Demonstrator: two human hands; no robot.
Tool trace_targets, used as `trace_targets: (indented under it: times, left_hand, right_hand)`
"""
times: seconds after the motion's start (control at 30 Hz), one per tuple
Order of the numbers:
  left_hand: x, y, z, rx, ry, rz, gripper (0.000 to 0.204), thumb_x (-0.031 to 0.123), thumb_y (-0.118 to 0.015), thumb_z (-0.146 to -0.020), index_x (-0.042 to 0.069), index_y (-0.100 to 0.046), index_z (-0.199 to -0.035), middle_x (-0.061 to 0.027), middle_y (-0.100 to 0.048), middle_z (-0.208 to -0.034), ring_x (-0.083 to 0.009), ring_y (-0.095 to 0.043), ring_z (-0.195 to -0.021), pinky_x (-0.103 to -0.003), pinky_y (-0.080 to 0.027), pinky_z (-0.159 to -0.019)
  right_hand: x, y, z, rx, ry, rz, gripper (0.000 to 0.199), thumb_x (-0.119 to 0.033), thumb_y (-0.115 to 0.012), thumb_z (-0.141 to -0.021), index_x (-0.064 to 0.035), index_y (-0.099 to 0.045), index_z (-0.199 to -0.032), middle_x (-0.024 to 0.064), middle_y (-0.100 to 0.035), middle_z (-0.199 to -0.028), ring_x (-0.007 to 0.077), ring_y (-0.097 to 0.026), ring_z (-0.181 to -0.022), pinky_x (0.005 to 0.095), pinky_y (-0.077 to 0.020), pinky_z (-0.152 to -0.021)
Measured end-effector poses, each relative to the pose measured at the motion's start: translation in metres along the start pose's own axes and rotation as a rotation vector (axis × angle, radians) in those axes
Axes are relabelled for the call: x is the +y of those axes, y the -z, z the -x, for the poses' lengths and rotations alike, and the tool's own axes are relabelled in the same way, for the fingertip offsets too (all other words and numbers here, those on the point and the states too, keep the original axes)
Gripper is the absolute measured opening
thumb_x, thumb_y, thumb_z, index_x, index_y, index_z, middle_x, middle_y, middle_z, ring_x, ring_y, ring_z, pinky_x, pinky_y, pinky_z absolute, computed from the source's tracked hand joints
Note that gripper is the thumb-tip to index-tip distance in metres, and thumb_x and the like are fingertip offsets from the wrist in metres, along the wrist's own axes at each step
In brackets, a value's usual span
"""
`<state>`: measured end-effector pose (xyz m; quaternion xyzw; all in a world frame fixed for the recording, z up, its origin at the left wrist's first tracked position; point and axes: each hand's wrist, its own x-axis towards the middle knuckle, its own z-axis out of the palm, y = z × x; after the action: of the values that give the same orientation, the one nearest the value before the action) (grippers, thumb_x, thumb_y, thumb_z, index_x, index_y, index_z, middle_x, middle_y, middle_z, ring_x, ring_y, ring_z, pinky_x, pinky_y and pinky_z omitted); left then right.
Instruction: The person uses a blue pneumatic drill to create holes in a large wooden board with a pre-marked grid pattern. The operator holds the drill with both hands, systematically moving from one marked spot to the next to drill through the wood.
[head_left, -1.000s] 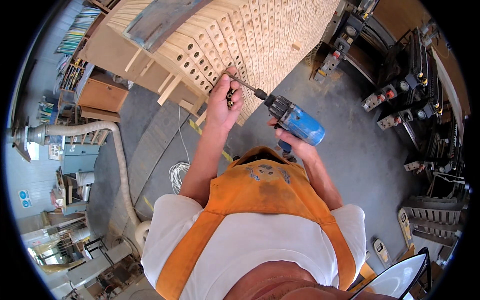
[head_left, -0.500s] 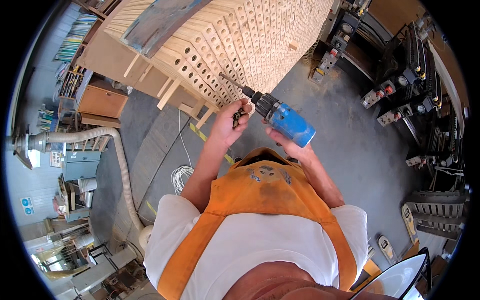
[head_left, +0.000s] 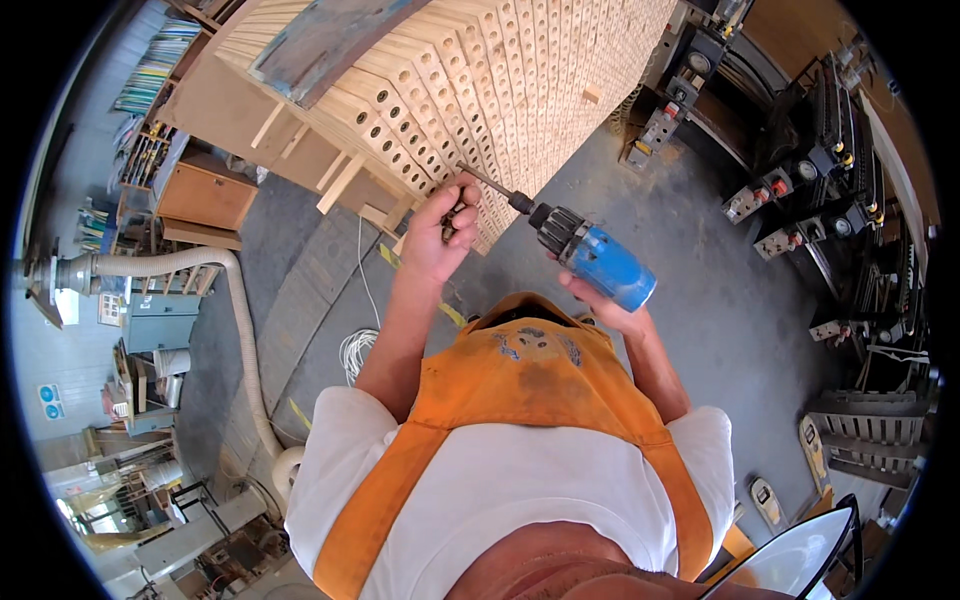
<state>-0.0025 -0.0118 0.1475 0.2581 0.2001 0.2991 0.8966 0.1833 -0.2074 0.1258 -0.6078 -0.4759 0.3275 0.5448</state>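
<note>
My right hand [head_left: 606, 300] grips a blue and black cordless drill [head_left: 608, 266], its long bit [head_left: 488, 182] pointing left toward the wooden pieces. Curled in my left hand [head_left: 438, 238] are several small dark brass-coloured metal fittings [head_left: 455, 218]. Its thumb and fingertips are up close to the bit's tip; whether they touch it I cannot tell. Just beyond stands a big stack of pale wooden pieces [head_left: 520, 75] with rows of round holes. Dark rings fill several holes at its near left end, while others show bare wood.
A worn dark board [head_left: 330, 45] lies on top of the stack. Wooden slats [head_left: 340, 183] jut out beneath it. Coiled white cable [head_left: 357, 352] and a ribbed hose [head_left: 243, 330] are on the left. Black machinery with gauges [head_left: 790, 190] stands along the right.
The drill has shifted right and slightly nearer to me. My left hand has moved left and a little farther away, bringing its fingertips up by the bit's tip.
</note>
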Motion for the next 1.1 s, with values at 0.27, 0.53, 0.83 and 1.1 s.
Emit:
trace_targets:
  times: [0.27,0.53,0.83,1.1]
  left_hand:
    - [-0.001,-0.018,0.003,0.021,-0.089,-0.254,0.027,0.027,-0.057,-0.096,0.003,-0.058,-0.107,0.0006,-0.053,-0.080,-0.0037,-0.043,-0.057,-0.017,-0.032,-0.043]
    - [-0.002,-0.036,-0.013,0.134,-0.212,-0.265,0.028,0.028,-0.055,-0.097,0.005,-0.058,-0.111,0.0007,-0.053,-0.080,-0.0042,-0.043,-0.057,-0.017,-0.032,-0.043]
    - [-0.002,-0.036,-0.016,0.095,-0.200,-0.139,0.029,0.034,-0.051,-0.098,0.007,-0.056,-0.107,-0.0002,-0.054,-0.082,-0.0065,-0.046,-0.060,-0.018,-0.032,-0.044]
    - [-0.041,0.014,-0.002,0.117,0.256,-0.066,0.022,0.027,-0.048,-0.099,0.005,-0.052,-0.099,-0.0023,-0.055,-0.083,-0.0073,-0.045,-0.057,-0.019,-0.032,-0.041]
  right_hand:
    - [0.017,0.031,-0.004,-0.204,-0.159,-0.567,0.034,-0.006,-0.073,-0.079,-0.0062,-0.064,-0.111,0.0057,-0.070,-0.098,0.0135,-0.062,-0.091,0.0297,-0.0507,-0.078]
    - [-0.007,0.005,-0.005,-0.090,-0.098,-0.372,0.038,-0.007,-0.071,-0.083,-0.0078,-0.060,-0.119,0.0049,-0.068,-0.105,0.0142,-0.062,-0.096,0.0306,-0.0498,-0.083]
    - [-0.020,-0.020,-0.026,-0.061,-0.094,-0.310,0.034,-0.008,-0.069,-0.085,-0.0065,-0.060,-0.117,0.0060,-0.068,-0.102,0.0147,-0.063,-0.094,0.0302,-0.0506,-0.082]
    - [-0.019,-0.021,-0.025,-0.027,-0.082,-0.033,0.032,-0.021,-0.075,-0.081,-0.0085,-0.064,-0.108,0.0081,-0.068,-0.093,0.0214,-0.065,-0.084,0.0340,-0.0520,-0.074]
